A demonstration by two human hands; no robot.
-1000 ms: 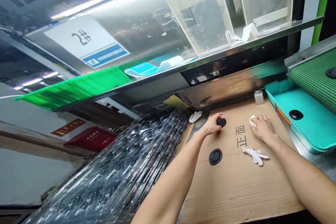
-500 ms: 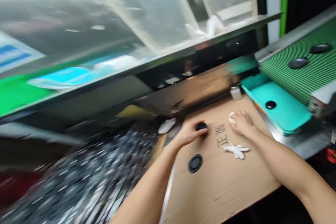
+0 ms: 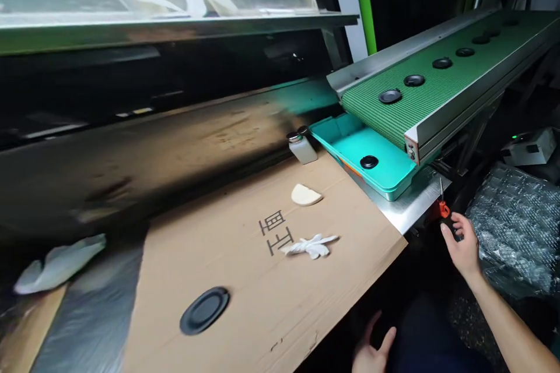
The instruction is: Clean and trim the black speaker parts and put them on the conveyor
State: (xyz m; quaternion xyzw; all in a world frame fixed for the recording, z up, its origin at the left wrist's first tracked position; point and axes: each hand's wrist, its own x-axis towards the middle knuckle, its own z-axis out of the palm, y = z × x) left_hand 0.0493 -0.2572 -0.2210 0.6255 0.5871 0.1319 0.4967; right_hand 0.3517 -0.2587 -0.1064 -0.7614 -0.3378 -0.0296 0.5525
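- Black disc (image 3: 205, 310) lies flat, alone, on the near left of the cardboard sheet (image 3: 245, 303), apart from both hands.
- Another, the tray disc (image 3: 369, 162), sits in the teal tray (image 3: 394, 172), far right beyond the cardboard.
- More of them, the belt discs (image 3: 413, 80), run in a rough row along the green belt (image 3: 420, 109): 4 show clearly, with others dim toward the far end.
- As a judgement, the work is partway along: discs lie in 3 places, but nothing marks which are finished, so what is done and what is left cannot be split for certain.
- Cream pad (image 3: 305, 195) and white glove (image 3: 312, 246) lie on the cardboard, untouched, so any work with them looks paused.
- Left hand (image 3: 373, 352), low at the near edge, has thumb and forefinger spread wide; nothing shows in its grasp, though the frame cuts it off.
- Right hand (image 3: 464, 245), off the right end of the metal tabletop (image 3: 415, 207), is half curled beside an orange handle (image 3: 444, 208). A dark patch lies between thumb and fingers; I cannot tell whether it holds or touches anything.
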